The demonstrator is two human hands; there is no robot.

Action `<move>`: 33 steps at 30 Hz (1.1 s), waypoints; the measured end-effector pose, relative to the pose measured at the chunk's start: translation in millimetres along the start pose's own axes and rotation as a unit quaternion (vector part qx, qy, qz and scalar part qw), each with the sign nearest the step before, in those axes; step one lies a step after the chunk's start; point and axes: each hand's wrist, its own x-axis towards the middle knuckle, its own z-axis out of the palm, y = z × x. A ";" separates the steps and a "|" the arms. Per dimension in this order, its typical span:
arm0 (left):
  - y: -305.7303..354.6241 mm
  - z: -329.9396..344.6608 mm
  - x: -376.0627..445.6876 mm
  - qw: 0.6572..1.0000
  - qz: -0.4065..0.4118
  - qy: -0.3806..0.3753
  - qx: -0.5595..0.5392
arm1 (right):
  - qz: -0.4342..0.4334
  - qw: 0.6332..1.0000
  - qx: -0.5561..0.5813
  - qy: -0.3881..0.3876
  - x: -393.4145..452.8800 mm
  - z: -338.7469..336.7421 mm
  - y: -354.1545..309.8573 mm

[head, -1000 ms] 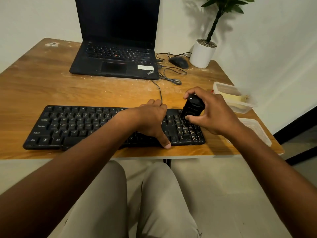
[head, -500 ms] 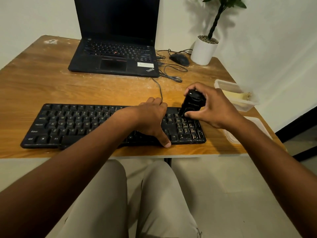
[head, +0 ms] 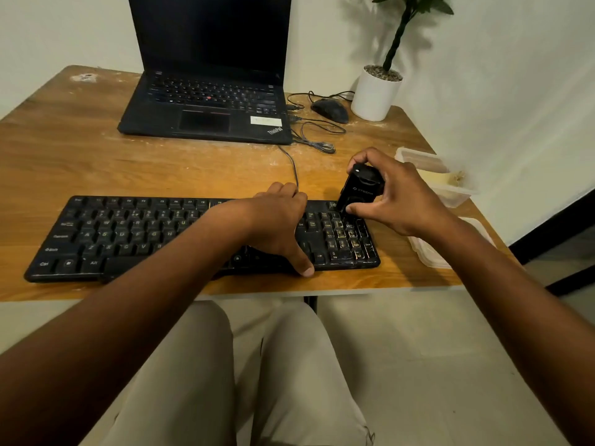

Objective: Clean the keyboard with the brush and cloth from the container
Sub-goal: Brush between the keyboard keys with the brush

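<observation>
While the person sat at a wooden table (head: 80,162), the head camera looked down over both forearms and light trousers. A black keyboard (head: 135,235) lay along the near edge of the table. The left hand (head: 277,225) rested on the keyboard's right-of-centre part, fingers curled over the far edge and thumb stretched down past the near edge onto the wood, gripping the board between them. The right hand (head: 402,197) held a small black brush (head: 362,189) upright, fingers wrapped over its top and thumb pinching its lower side. The brush's lower end met the far right corner of the keyboard, above the number pad, whose keys looked dusty. To the right of that hand stood a clear plastic container (head: 450,188) holding a pale yellow cloth (head: 438,178). A flat clear lid (head: 428,252) lay near the right table edge, partly hidden by the right forearm. At the far side sat an open black laptop (head: 206,107) with a dark screen, then a black mouse (head: 330,110) with loose cables, and a white plant pot (head: 375,94) in the far right corner.
</observation>
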 end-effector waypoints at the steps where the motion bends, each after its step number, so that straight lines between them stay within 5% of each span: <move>1: 0.2 0.1 0.6 1.000 0.001 0.000 0.003 | 0.001 1.000 0.007 -0.008 -4.1 -3.6 -1.0; 8: 0.6 -0.4 0.9 1.000 -0.006 -0.005 0.005 | 0.021 0.998 0.014 0.054 14.2 -13.3 2.6; 18: -1.2 0.5 1.8 1.000 0.001 -0.006 0.005 | 0.040 0.999 0.003 -0.024 -6.5 -15.8 1.7; 25: 0.2 -0.1 1.5 1.000 -0.002 -0.006 0.008 | 0.044 0.995 -0.022 0.088 22.3 -5.8 -7.3; 33: -0.2 -0.6 1.5 1.000 0.001 -0.004 0.001 | 0.079 0.993 -0.061 0.061 6.6 5.1 -8.1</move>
